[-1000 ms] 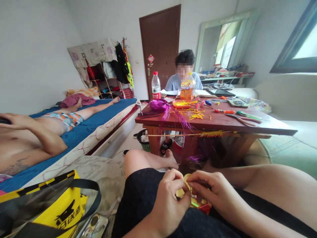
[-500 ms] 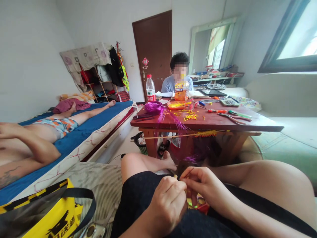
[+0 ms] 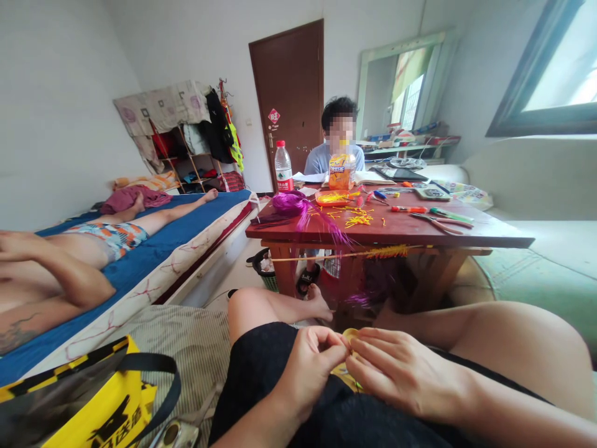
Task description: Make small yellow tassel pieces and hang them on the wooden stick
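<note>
Over my lap, my left hand is closed in a pinch, its thumb and forefinger meeting the fingertips of my right hand. Whatever is pinched between them is too small and too covered to name. A yellow rounded piece shows just behind the touching fingertips. Below the fingers, a yellow flat thing lies against the black shorts, mostly hidden by my hands. The fingers of my right hand are bent together, back of the hand upward.
Ahead stands a red-brown table with purple strands, small yellow pieces, pliers, and bottles. A person sits behind it. Another person lies on the left bed. A yellow bag is at lower left.
My right hand has turned back-up and flattened over the small work; its thin dark strand no longer shows. My left hand has rolled from knuckles-up to a visible thumb-and-finger pinch.
</note>
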The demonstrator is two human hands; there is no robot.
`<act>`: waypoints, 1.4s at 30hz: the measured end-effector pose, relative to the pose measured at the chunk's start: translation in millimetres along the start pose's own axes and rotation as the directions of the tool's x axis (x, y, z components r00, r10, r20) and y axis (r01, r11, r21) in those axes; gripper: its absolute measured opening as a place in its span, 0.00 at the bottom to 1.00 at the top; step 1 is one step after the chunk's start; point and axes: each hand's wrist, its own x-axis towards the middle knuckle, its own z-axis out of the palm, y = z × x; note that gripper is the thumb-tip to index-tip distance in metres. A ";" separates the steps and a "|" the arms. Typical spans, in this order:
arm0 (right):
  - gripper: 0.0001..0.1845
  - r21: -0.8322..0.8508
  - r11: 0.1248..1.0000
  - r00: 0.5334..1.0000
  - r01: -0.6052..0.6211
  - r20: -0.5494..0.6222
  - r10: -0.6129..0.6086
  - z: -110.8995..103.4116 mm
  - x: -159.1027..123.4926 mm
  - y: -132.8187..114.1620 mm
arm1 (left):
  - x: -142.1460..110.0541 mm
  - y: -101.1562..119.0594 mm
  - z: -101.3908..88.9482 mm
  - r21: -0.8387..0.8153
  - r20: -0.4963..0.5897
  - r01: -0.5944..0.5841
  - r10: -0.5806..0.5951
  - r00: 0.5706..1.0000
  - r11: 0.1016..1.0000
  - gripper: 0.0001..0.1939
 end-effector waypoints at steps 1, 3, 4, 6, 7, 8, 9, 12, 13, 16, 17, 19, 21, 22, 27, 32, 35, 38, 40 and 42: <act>0.11 -0.045 0.998 0.999 0.048 0.010 -0.048 0.0 -0.9 2.2 | 1.3 -1.4 0.3 -0.066 0.013 0.056 -0.056 0.998 0.996 0.07; 0.12 -0.069 0.994 0.996 0.087 0.027 -0.085 -0.6 -1.3 5.5 | 3.1 -3.6 0.6 -0.141 0.033 0.126 -0.123 0.992 0.982 0.07; 0.12 -0.050 0.996 0.996 0.076 0.043 -0.074 -1.1 -0.8 6.3 | 3.5 -4.1 0.5 -0.155 0.035 0.133 -0.129 0.991 0.979 0.08; 0.13 0.021 1.000 0.996 -0.016 0.082 0.014 -2.1 0.8 5.9 | 3.6 -3.7 -0.7 -0.116 0.024 0.084 -0.082 0.996 0.990 0.08; 0.14 0.057 0.994 0.991 -0.095 0.103 0.088 -2.2 1.6 4.4 | 3.2 -2.9 -1.7 -0.057 0.008 0.025 -0.025 1.000 0.998 0.08; 0.16 0.085 0.978 0.976 -0.188 0.123 0.177 -1.9 2.1 1.9 | 2.6 -2.0 -3.0 0.021 -0.013 -0.054 0.055 0.998 0.998 0.08; 0.18 0.100 0.953 0.953 -0.287 0.133 0.273 -1.1 2.2 -1.6 | 1.9 -1.0 -4.3 0.109 -0.036 -0.142 0.146 0.989 0.984 0.08; 0.25 0.110 0.863 0.870 -0.493 0.073 0.488 6.4 -0.6 -16.7 | -0.5 0.1 -7.8 0.318 -0.111 -0.328 0.379 0.919 0.890 0.07; 0.28 0.114 0.851 0.858 -0.513 0.040 0.512 10.7 -2.1 -22.5 | -1.1 -0.6 -8.3 0.355 -0.128 -0.353 0.419 0.899 0.866 0.08; 0.37 0.131 0.865 0.871 -0.485 -0.013 0.490 27.6 -5.3 -38.9 | -2.1 -5.0 -7.1 0.433 -0.140 -0.379 0.476 0.868 0.818 0.09; 0.40 0.139 0.862 0.868 -0.488 -0.019 0.495 33.9 -5.4 -43.5 | -2.2 -6.8 -6.1 0.455 -0.145 -0.389 0.497 0.856 0.801 0.09; 0.43 0.167 0.829 0.837 -0.534 -0.035 0.546 46.0 -4.6 -50.9 | -2.1 -9.9 -3.5 0.496 -0.160 -0.420 0.556 0.816 0.760 0.09; 0.45 0.205 0.782 0.792 -0.588 -0.053 0.609 56.2 -3.4 -56.3 | -1.6 -12.0 -1.0 0.530 -0.172 -0.456 0.617 0.768 0.715 0.09; 0.46 0.223 0.772 0.784 -0.595 -0.053 0.619 60.3 -3.0 -58.4 | -1.2 -12.8 0.1 0.542 -0.174 -0.472 0.642 0.746 0.695 0.09; 0.46 0.223 0.767 0.771 -0.602 -0.088 0.630 72.8 -5.1 -61.1 | 0.7 -14.9 1.3 0.562 -0.168 -0.506 0.690 0.704 0.654 0.09; 0.38 -0.010 0.865 0.852 -0.502 -0.174 0.493 60.3 -9.6 -37.2 | 3.9 -14.2 -1.6 0.393 -0.183 -0.390 0.486 0.854 0.833 0.09; 0.28 -0.122 0.962 0.966 -0.243 -0.121 0.229 39.4 -10.7 -14.7 | 8.6 -12.6 -3.1 0.146 -0.100 -0.247 0.262 0.960 0.958 0.12; 0.20 -0.101 0.986 0.990 -0.130 -0.074 0.123 23.4 -8.8 -1.0 | 13.3 -11.1 -4.3 0.088 -0.094 -0.194 0.202 0.975 0.977 0.14; 0.18 -0.044 0.982 0.981 -0.183 -0.070 0.179 19.4 -6.7 0.4 | 15.0 -10.0 -5.0 0.112 -0.120 -0.196 0.209 0.971 0.974 0.12; 0.19 0.028 0.959 0.956 -0.282 -0.072 0.283 20.0 -5.1 -3.2 | 15.0 -8.7 -5.1 0.170 -0.143 -0.241 0.266 0.953 0.955 0.10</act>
